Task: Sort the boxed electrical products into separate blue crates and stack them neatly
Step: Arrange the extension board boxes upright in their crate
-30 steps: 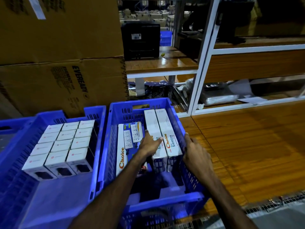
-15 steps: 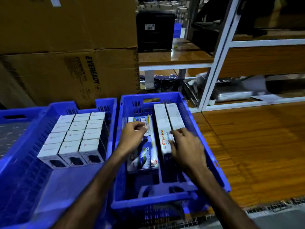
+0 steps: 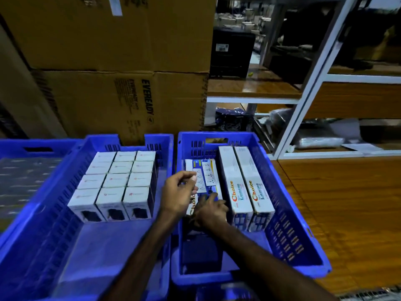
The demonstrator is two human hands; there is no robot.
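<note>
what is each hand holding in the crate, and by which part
Cannot be told: the left hand hovers curled over the blue socket box; the right hand touches its near end.

Cardboard carton (image 3: 130, 105): read "EVEREADY"
Two long white boxes (image 3: 245, 183): read "Choice Lumino"
Box under the hands (image 3: 192, 205): showed "Choice", partly hidden

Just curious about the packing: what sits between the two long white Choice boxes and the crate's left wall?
In the head view, a blue-printed box and another Choice box lie there, under both hands.

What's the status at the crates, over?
Both hands in right crate, at blue strip box. Grip unclear. Small white boxes stacked left. Nothing blocking.
</note>
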